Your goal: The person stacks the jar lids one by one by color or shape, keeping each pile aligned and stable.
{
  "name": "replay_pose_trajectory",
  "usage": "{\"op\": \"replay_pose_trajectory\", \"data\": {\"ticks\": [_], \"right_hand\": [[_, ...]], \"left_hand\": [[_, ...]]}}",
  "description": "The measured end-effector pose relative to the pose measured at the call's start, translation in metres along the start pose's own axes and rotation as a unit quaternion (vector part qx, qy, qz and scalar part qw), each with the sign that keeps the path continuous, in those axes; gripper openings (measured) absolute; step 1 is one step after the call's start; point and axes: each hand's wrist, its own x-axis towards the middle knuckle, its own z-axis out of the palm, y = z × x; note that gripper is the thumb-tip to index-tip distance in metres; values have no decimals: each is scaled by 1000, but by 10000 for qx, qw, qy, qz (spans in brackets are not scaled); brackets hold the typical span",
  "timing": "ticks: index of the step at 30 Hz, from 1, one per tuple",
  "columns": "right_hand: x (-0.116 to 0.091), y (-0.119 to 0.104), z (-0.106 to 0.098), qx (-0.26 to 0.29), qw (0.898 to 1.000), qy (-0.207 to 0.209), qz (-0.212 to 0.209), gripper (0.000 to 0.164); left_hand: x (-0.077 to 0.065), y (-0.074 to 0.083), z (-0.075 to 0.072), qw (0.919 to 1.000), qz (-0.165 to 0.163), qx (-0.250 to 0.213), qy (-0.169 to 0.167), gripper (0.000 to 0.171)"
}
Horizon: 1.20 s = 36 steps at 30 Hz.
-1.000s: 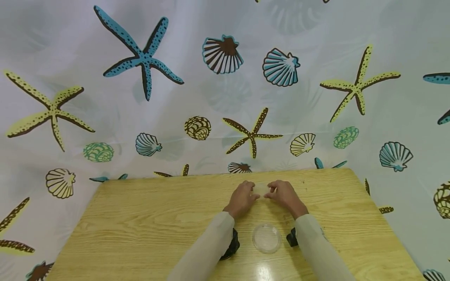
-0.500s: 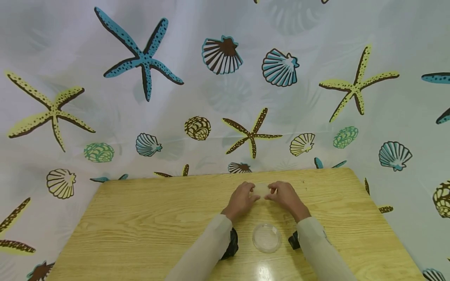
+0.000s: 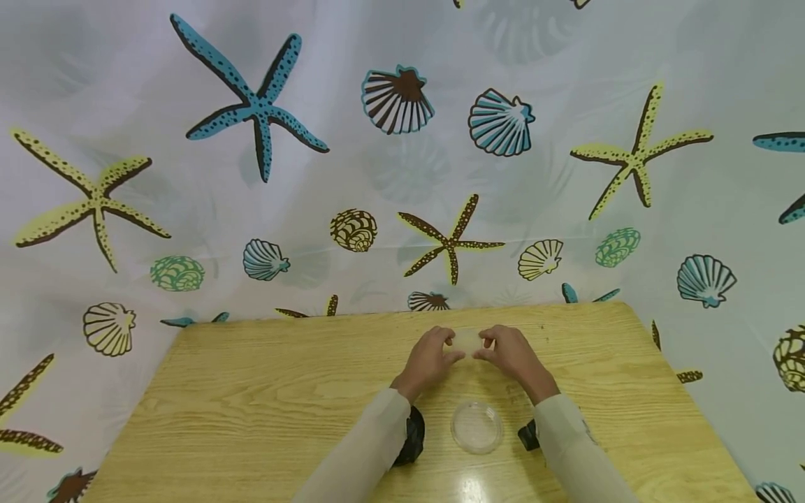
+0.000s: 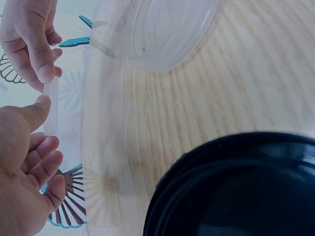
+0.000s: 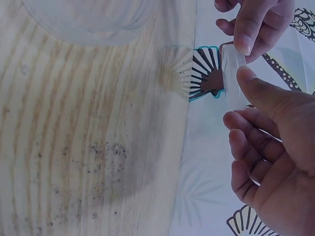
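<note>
Over the far part of the table, my left hand [image 3: 430, 360] and right hand [image 3: 511, 354] face each other. Between them they hold a shallow, clear plastic lid [image 3: 467, 341] by its opposite sides. In the left wrist view this lid [image 4: 51, 110] appears edge-on as a translucent band, my left thumb [image 4: 41, 105] on its near end and my right fingers at the other. The right wrist view shows my right thumb [image 5: 253, 83] on the lid [image 5: 232, 73] too. Nearer me, a round clear dish [image 3: 476, 427] lies on the table between my forearms.
The wood-grain table [image 3: 270, 391] ends just beyond the hands, at a white curtain [image 3: 402, 181] printed with shells and starfish. Black devices sit at both wrists, the left one [image 3: 411, 436] and the right one [image 3: 528, 434] flanking the dish.
My forearms have shifted slightly outward, away from each other. The fingers keep the same hold, and the lid's pale face shows a little more. The dish on the table has stayed put.
</note>
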Motion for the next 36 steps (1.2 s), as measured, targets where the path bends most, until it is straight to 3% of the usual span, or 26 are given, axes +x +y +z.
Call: {"op": "replay_pose_trajectory", "data": {"ticks": [21, 36], "right_hand": [[-20, -3, -5, -91, 9999, 1, -96, 41], [-34, -7, -7, -43, 9997, 34, -252, 41]], "left_hand": [[-11, 4, -4, 9996, -83, -231, -131, 42], [-22, 6, -8, 9993, 214, -290, -35, 39]]}}
